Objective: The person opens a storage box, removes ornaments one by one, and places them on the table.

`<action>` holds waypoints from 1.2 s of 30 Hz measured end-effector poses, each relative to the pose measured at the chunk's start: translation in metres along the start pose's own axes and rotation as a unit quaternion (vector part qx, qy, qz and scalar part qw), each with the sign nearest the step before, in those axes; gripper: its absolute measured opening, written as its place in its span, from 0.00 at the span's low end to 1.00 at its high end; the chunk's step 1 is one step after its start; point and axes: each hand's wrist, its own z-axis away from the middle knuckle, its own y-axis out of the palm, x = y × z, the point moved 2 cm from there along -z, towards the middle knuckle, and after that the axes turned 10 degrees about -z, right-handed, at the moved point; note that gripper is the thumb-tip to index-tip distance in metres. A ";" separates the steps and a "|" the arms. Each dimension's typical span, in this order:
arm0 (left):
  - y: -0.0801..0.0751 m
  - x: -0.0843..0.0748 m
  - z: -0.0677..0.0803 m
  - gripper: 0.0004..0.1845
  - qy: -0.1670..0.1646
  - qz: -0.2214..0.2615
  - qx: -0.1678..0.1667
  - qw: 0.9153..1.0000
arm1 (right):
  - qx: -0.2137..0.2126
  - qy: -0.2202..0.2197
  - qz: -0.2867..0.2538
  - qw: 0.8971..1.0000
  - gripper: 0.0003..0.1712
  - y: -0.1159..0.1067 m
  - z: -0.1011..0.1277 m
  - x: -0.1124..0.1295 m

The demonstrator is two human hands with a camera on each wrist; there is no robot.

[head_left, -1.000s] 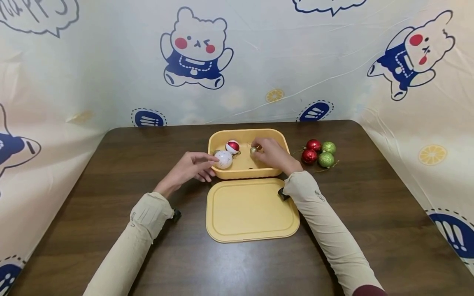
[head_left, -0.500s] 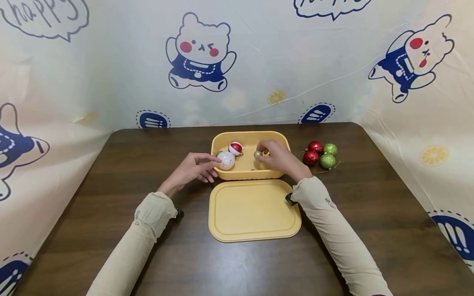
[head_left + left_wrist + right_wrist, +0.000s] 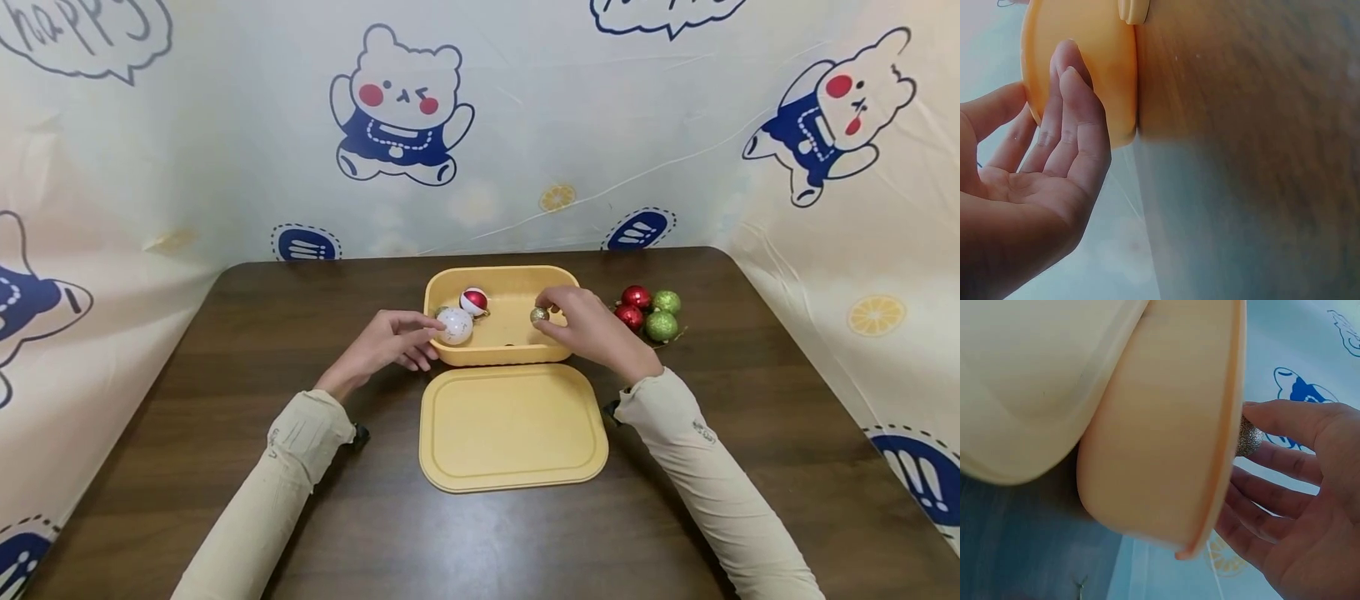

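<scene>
Inside the yellow box [image 3: 500, 357] my right hand [image 3: 592, 327] pinches a small gold glittery Christmas bauble [image 3: 538, 316] between thumb and finger. The right wrist view shows this gold bauble [image 3: 1249, 437] partly behind the box rim. My left hand [image 3: 386, 343] touches the box's left rim with relaxed fingers, beside a white speckled bauble [image 3: 455, 327]. The left wrist view has the thumb on the rim and other fingers against the outer wall [image 3: 1113, 75]. A red-and-white bauble [image 3: 473, 302] lies behind the white one. The left fingertips' contact with the white bauble is unclear.
A flat yellow lid [image 3: 513, 429] lies on the brown table [image 3: 480, 550] in front of the box. Several red baubles [image 3: 636, 297] and green baubles [image 3: 662, 326] with strings sit right of the box. A printed cloth [image 3: 510, 108] hangs behind the table.
My right hand has moved rightward within the box, carrying the gold bauble with it. The left hand stays at the box's left rim. The view has shifted slightly.
</scene>
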 end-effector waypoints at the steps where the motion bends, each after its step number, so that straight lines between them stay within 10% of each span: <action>1: 0.000 0.000 0.000 0.17 0.000 0.002 0.000 1.000 | -0.001 -0.002 0.004 1.000 0.13 -0.001 0.002 0.001; 25: 0.000 0.001 0.001 0.17 -0.005 0.002 -0.006 1.000 | -0.071 0.008 0.038 0.997 0.15 -0.049 0.044 -0.013; 36: 0.001 0.000 0.000 0.16 -0.008 -0.003 -0.011 1.000 | -0.118 0.107 0.025 0.987 0.18 -0.090 0.063 -0.064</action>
